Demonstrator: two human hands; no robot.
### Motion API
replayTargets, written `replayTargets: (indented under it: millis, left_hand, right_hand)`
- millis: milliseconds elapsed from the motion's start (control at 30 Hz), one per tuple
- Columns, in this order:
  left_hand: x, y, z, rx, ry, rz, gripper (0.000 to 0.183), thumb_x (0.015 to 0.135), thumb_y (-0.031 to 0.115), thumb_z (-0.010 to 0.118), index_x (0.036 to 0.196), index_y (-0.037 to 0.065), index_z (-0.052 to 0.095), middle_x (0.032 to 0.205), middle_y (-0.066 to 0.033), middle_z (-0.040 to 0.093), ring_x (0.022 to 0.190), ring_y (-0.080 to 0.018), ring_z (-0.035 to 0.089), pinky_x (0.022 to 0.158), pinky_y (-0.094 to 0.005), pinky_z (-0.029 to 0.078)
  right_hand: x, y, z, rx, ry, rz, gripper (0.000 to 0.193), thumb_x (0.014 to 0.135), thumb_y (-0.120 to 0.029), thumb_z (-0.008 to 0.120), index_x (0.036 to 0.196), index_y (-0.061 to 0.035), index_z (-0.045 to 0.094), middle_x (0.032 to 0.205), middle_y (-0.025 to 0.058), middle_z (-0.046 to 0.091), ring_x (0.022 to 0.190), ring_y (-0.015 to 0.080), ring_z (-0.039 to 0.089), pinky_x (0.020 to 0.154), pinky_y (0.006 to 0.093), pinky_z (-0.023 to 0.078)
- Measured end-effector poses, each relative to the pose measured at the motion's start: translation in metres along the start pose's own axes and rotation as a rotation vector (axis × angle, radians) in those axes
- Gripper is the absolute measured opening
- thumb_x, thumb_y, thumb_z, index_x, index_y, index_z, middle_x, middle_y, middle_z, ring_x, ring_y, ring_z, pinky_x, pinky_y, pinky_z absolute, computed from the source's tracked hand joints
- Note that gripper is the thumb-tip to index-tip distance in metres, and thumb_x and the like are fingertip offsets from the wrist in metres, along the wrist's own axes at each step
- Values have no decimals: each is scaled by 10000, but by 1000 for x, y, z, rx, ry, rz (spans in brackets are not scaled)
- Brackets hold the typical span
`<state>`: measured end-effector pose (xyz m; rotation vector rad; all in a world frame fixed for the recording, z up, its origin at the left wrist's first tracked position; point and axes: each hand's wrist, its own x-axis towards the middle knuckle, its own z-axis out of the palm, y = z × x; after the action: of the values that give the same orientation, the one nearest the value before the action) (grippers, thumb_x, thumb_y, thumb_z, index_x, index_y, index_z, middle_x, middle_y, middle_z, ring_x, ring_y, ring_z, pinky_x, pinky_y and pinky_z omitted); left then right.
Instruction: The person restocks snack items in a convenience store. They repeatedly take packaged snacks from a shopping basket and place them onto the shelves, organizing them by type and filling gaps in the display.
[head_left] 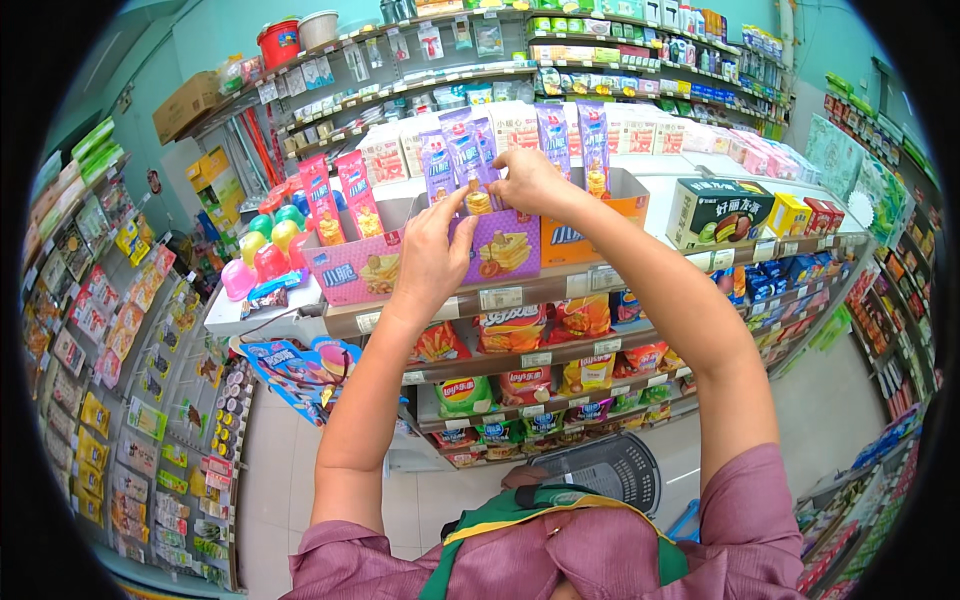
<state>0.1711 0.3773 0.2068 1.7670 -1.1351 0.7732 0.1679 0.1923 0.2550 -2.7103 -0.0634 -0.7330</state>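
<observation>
Purple snack packets [464,150] stand upright in a purple display box [506,245] on top of the shelf unit. My right hand [530,183] reaches in from the right and is closed in a pinch at the right edge of the front packet. My left hand [432,252] is at the box's left side, index finger and thumb apart, the fingertip by the packet's lower part. Its other fingers are partly hidden. A pink box [355,270] with pink packets [357,192] adjoins on the left. To the right is an orange box [580,236] with purple packets [592,148] standing in and behind it.
White boxes [517,122] line the back of the unit top. A dark green box [715,212] stands on the right, colourful plastic eggs [268,262] on the left. Below are shelves of chip bags [588,372]. A grey basket [610,470] lies on the floor [270,490].
</observation>
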Motion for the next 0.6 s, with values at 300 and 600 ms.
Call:
replayTargets:
  millis: [300,600]
  left_hand:
    - [-2,-9,1,195,-7,53,291,846,111,612,1120,12,610,988,-166,641,927,-311,602,820,-389,455]
    - [36,-61,-11,378,388,-294,723,791,263,659,1333,-91,337,1323,-316,393,1243,-399,398,1070,-416,286]
  right_hand:
    - [-34,-14,-22,304,116,18,400,841,-146,622,1184,42,544,954,190,673,843,242,670,734,327,531]
    - [-48,-3,-25,280,130,-25,350,843,-124,614,1147,43,563,938,177,675,872,230,664,756,324,527]
